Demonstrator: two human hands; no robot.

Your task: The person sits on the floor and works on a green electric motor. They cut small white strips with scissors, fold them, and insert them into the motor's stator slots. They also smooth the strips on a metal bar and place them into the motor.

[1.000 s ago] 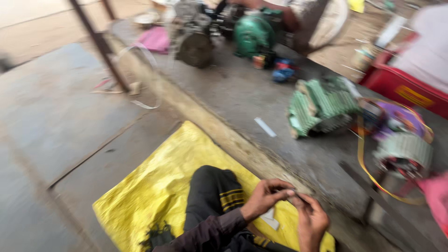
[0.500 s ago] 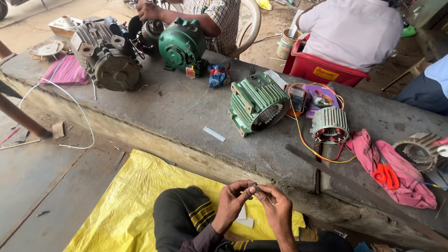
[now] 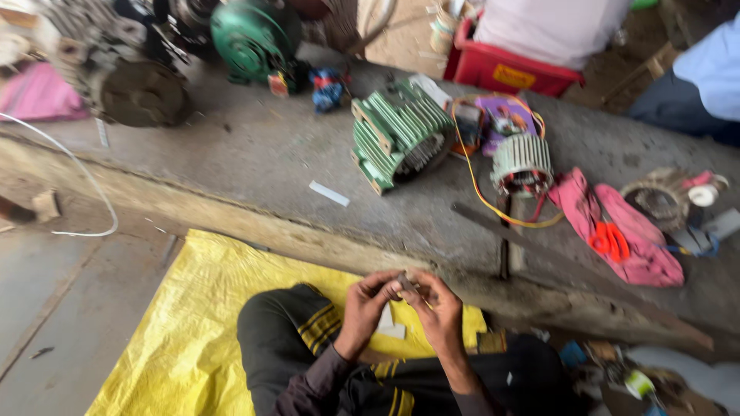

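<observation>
Left hand [image 3: 368, 306] and right hand [image 3: 439, 308] together pinched a small grey part [image 3: 406, 282] over the lap, near the concrete bench [image 3: 254, 162], keeping it steady.

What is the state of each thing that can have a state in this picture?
left hand: pinching the small grey part, together with the right hand.
right hand: pinching the same part.
small grey part: held between both hands, over the lap.
green motor housing: lying on its side, open end showing.
orange scissors: shut, lying on the pink cloth.
yellow sheet: spread flat on the floor.
</observation>
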